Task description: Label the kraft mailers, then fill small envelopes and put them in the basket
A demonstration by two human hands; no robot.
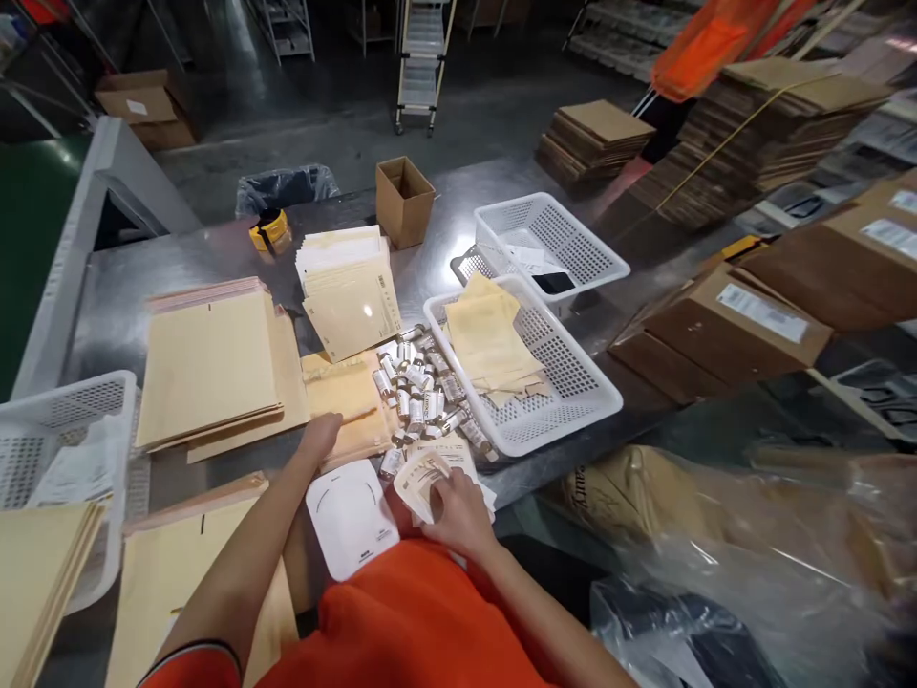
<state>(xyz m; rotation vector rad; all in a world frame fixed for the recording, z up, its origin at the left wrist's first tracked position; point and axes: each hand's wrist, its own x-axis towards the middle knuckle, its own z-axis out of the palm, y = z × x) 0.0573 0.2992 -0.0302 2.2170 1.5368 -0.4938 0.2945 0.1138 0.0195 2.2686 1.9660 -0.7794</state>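
My left hand [324, 438] is at the left edge of a yellow padded envelope [354, 430], its fingers closed on that edge and partly hidden. My right hand [458, 511] pinches a cream printed slip [416, 485], which bends upward. Beneath it lie more printed slips [458, 454]. Many small labelled bottles [417, 406] are heaped between the envelope and a white basket [602, 401]. Close to my body sits a white device with rounded corners [351, 521], a label printer by its look. Stacked cream envelopes [352, 311] stand behind the padded envelope.
Padded envelopes [207, 368] are piled on the left. Crumpled yellow paper [491, 334] lies in the near basket; a second basket [573, 239] holds a dark item. An open cardboard box [405, 205] and yellow tape [270, 231] stand at the back. Cartons [731, 315] are at right.
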